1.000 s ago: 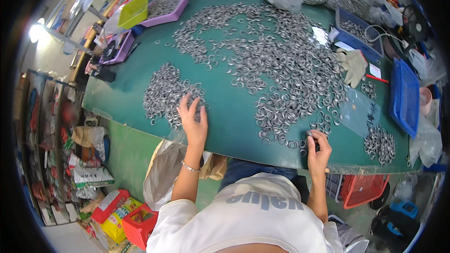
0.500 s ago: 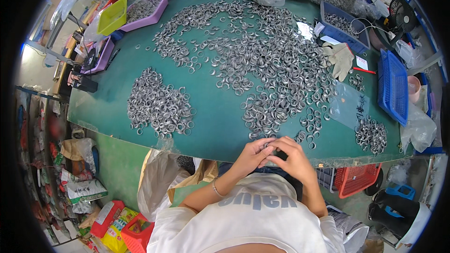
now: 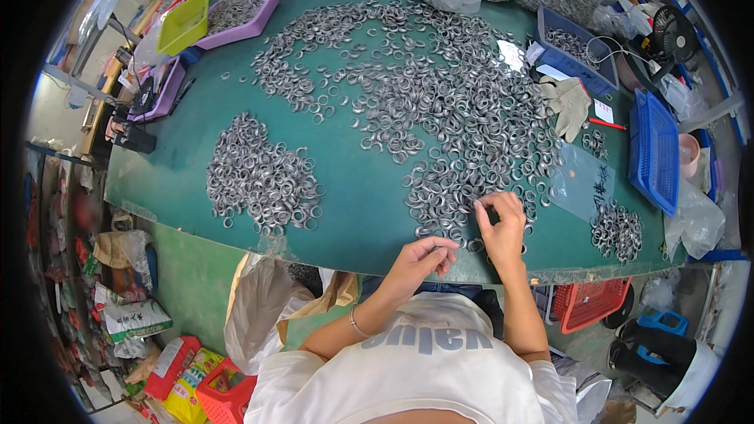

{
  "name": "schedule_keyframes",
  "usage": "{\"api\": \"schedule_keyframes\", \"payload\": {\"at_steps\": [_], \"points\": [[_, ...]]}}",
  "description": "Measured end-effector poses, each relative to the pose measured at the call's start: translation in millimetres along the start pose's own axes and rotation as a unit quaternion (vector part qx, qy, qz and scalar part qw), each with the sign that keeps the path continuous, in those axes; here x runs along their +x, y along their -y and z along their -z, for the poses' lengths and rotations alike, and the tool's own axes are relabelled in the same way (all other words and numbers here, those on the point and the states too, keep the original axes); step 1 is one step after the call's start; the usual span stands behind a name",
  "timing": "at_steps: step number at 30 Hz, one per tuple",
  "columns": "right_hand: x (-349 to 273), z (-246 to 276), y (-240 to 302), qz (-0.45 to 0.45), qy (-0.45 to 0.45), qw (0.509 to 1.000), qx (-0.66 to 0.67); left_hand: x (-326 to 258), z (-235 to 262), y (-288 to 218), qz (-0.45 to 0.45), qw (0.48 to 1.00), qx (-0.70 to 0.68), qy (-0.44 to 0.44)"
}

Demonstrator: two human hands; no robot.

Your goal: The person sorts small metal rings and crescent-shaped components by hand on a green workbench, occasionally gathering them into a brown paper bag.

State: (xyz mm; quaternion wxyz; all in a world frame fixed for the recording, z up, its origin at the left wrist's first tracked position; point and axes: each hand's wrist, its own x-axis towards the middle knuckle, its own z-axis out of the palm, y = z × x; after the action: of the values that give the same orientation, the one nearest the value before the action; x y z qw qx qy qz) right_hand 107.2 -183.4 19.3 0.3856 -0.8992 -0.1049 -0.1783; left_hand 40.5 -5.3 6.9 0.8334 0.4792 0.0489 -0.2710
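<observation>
The left hand (image 3: 419, 264) is hovering half-curled at the near edge of the green table (image 3: 361, 188). The right hand (image 3: 506, 222) is arching over the large ring pile (image 3: 463, 102), while a smaller ring heap (image 3: 259, 177) is lying further left.

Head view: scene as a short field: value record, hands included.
surface: green table
left hand: fingers curled at the table's near edge; contents unclear
right hand: at the near side of the large ring spread; grip unclear
left side: separate ring pile
right side: small ring pile by a clear plastic sheet
far right: pale glove, blue basket
</observation>
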Motion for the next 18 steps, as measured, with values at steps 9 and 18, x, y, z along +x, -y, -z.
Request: {"api": "schedule_keyframes", "payload": {"at_steps": [9,18], "points": [[-9.9,32.3,33.9,0.068,0.173,0.97,0.156,11.2,-10.4,3.4,0.044,0.975,-0.219,0.006],[5.0,-8.8,0.2,0.019,0.031,0.991,-0.132,7.9,0.6,4.6,0.066,0.978,-0.195,0.042]]}}
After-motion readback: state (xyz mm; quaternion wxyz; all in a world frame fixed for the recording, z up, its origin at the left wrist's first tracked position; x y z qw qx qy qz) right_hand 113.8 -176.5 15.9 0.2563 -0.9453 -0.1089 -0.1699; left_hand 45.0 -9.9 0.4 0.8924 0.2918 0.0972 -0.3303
